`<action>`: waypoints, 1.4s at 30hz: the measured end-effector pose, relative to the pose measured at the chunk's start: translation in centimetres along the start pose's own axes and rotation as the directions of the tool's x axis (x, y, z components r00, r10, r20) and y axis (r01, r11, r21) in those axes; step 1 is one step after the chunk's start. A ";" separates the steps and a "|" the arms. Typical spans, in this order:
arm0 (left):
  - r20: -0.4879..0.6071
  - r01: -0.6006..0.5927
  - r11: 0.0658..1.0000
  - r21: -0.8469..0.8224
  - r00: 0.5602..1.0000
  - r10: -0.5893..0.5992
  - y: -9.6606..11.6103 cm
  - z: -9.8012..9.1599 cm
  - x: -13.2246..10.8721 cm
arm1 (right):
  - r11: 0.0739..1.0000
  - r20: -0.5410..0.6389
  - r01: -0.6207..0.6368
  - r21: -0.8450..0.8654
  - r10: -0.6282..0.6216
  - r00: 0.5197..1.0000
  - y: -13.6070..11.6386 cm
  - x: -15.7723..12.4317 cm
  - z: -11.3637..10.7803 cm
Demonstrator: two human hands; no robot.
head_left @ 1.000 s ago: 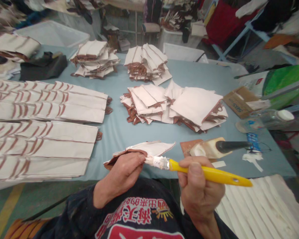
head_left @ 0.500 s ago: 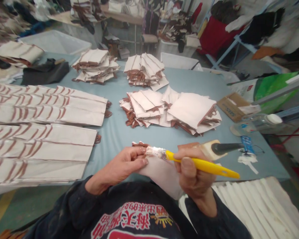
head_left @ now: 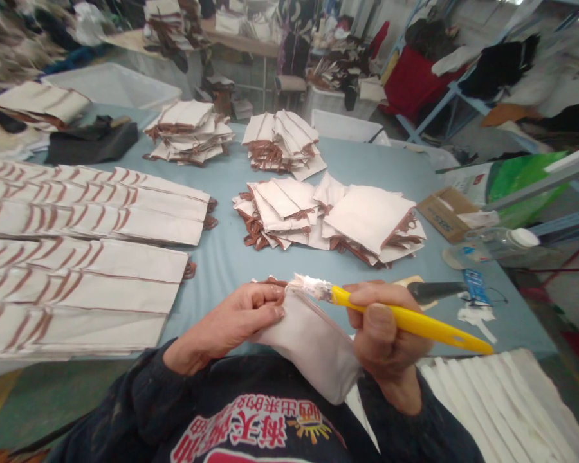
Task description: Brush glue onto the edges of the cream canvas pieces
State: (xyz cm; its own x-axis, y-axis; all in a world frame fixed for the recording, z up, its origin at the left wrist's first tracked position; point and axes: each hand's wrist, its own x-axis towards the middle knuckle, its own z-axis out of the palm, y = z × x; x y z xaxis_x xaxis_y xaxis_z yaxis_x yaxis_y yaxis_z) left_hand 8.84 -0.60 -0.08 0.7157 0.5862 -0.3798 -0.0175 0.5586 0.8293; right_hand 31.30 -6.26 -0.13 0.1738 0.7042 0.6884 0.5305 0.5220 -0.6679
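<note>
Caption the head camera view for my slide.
Left hand grips a pale piece while the right hand holds a yellow-handled brush at its edge.

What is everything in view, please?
Table: 1, blue, middle
Brush: 1, yellow, middle
Held piece: 1, white, middle
Loose piles: several, white/brown, centre
Overlapping pieces: many, white/brown, left
Folded stack: 1, white, back left
Dark item: 1, black, back left
Carton: 1, brown, right
Jar: 1, clear, right
Packet: 1, blue, right
Tool: 1, black-handled, right
Bag: 1, green/white, right
Strips: several, white, right
Tubs: 2+, white, back
Clutter: uncountable, mixed, background
Left hand: 1, dark-sleeved, front
Right hand: 1, dark-sleeved, front
</note>
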 end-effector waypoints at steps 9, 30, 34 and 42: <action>-0.085 0.005 0.992 -0.123 0.996 -0.015 -0.3 -0.3 0.1 | 0.966 0.106 0.241 -0.097 -0.231 0.967 -1.7 1.3 0.6; -0.265 -0.230 0.938 0.259 0.917 0.298 -0.7 0.4 0.0 | 0.932 0.183 0.309 -0.189 -0.276 0.944 -3.8 0.6 2.2; -0.267 -0.280 0.864 0.420 0.871 0.412 -0.7 0.4 -0.2 | 0.954 0.185 0.262 -0.147 -0.233 0.955 -4.8 0.0 3.2; -0.348 -0.273 0.924 0.269 0.867 0.357 -3.3 -1.5 -0.6 | 0.989 0.057 0.145 0.015 -0.146 0.988 -3.9 -2.6 1.4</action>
State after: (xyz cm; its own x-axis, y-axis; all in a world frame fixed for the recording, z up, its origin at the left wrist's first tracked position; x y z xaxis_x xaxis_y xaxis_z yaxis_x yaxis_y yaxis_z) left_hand 7.41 -1.91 -3.16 0.3707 0.9120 -0.1755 -0.0239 0.1983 0.9798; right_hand 27.59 -9.45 0.33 0.0470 0.6468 0.7612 0.5373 0.6260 -0.5651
